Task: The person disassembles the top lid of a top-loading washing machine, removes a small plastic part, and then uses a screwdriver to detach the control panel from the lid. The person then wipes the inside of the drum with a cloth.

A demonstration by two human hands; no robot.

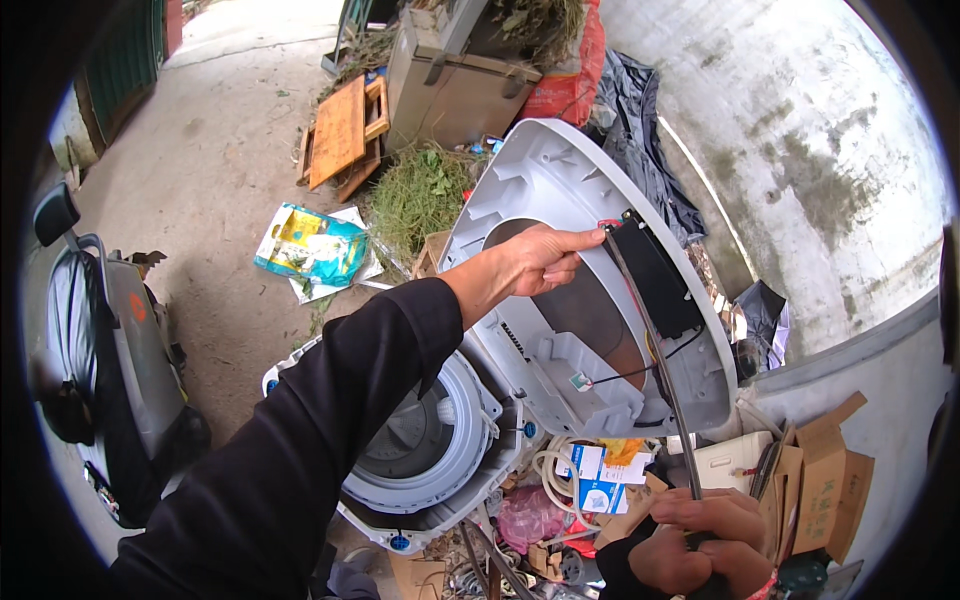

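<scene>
A washing machine's white top cover (560, 170) is tilted up on edge, its underside facing me, above the open drum (425, 440). My left hand (540, 262) grips the rim of the cover's round opening, fingers pointing at a black box (655, 275) fixed on the underside. My right hand (705, 545), low in view, is shut on the handle of a long screwdriver (655, 360) whose tip reaches up to the black box's top corner. Thin black wires run from the box down the cover.
A parked motorbike (100, 350) stands at left. Cardboard boxes (820, 480), hoses and small packets lie beside the machine at lower right. Behind are a wooden stool (345, 130), a metal chest (450, 90), a grass heap (420, 195), and a concrete wall (830, 150) at right.
</scene>
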